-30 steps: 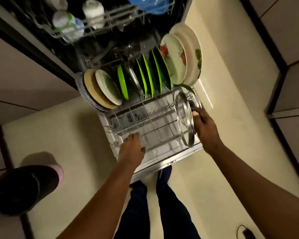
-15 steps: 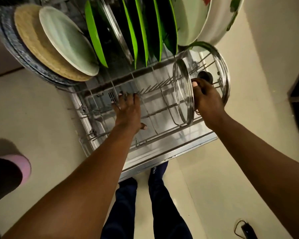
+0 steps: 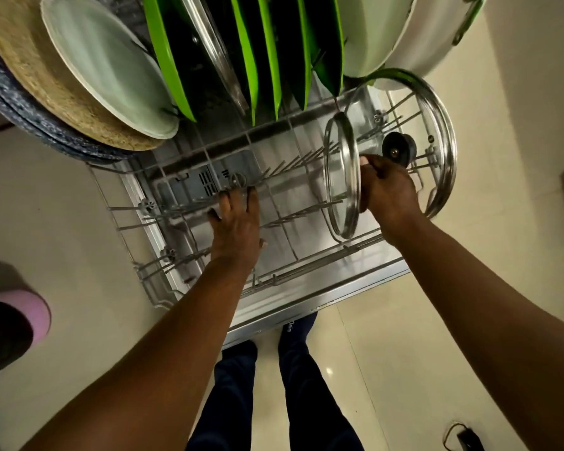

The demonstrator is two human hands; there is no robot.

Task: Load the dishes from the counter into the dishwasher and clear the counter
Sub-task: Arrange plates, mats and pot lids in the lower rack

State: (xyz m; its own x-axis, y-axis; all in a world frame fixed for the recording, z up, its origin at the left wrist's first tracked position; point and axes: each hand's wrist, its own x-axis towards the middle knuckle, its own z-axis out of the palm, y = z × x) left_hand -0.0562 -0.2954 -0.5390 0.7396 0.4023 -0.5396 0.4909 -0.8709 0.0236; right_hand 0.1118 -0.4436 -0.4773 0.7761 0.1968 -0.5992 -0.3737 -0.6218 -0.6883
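Note:
The dishwasher's lower rack (image 3: 274, 278) is pulled out below me. My right hand (image 3: 388, 190) grips a small glass lid (image 3: 341, 177) with a steel rim, standing on edge among the tines. Behind that hand a larger glass lid (image 3: 443, 131) with a black knob leans upright. My left hand (image 3: 236, 222) rests with straight fingers on the rack's wires near the middle. Green plates (image 3: 258, 53) stand in a row at the back. To their left lean a pale plate (image 3: 111, 70), a woven mat (image 3: 39, 83) and a dark speckled plate (image 3: 23, 115).
White floral dishes (image 3: 414, 37) stand at the rack's back right. Beige floor tiles surround the open door (image 3: 306, 304). A dark object with a pink edge (image 3: 20, 323) sits at the left. A cable and plug (image 3: 463, 434) lie bottom right. My legs stand below the door.
The camera has dropped closer to the rack. My left hand has moved from the rack's front edge further in onto the wires. My right hand keeps hold of the small lid.

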